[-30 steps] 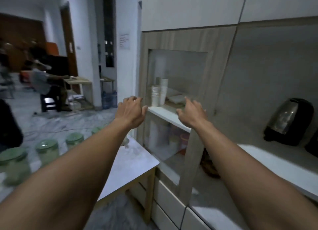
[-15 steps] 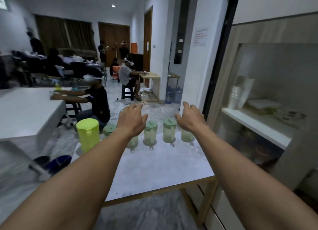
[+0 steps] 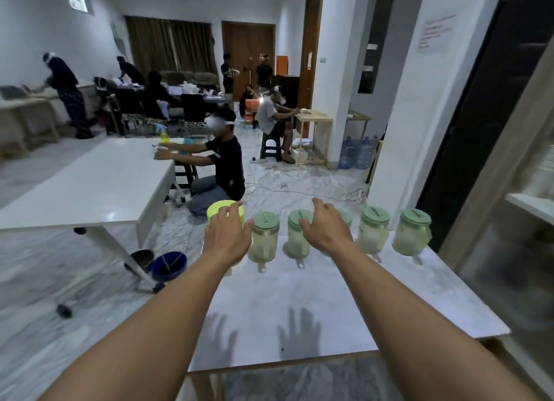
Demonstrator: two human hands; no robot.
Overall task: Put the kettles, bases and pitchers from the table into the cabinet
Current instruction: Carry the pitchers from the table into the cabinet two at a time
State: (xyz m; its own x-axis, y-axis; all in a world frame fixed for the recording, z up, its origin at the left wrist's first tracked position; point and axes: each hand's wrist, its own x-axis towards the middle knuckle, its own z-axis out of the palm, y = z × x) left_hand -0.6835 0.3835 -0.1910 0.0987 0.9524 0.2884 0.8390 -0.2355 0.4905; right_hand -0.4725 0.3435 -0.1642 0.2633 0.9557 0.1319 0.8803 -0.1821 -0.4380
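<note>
Several clear pitchers with pale green lids stand in a row along the far edge of a small white table (image 3: 314, 304), among them one at the right end (image 3: 412, 235) and one left of centre (image 3: 264, 237). A yellow-green pitcher (image 3: 223, 210) stands at the row's left end. My left hand (image 3: 227, 238) hovers in front of the yellow-green pitcher with fingers spread, holding nothing. My right hand (image 3: 325, 228) reaches out over the middle pitchers, also open and empty. The cabinet (image 3: 527, 208) with its white shelf is at the right edge.
A larger white table (image 3: 90, 184) stands to the left, with a person kneeling at it. Two dark bowls (image 3: 168, 265) sit on the marble floor beside my table. Cables lie on the floor beyond. Other people and chairs fill the far room.
My view has swung left from the cabinet to the table with the pitchers. Both empty hands have travelled with it and now reach toward the row of pitchers.
</note>
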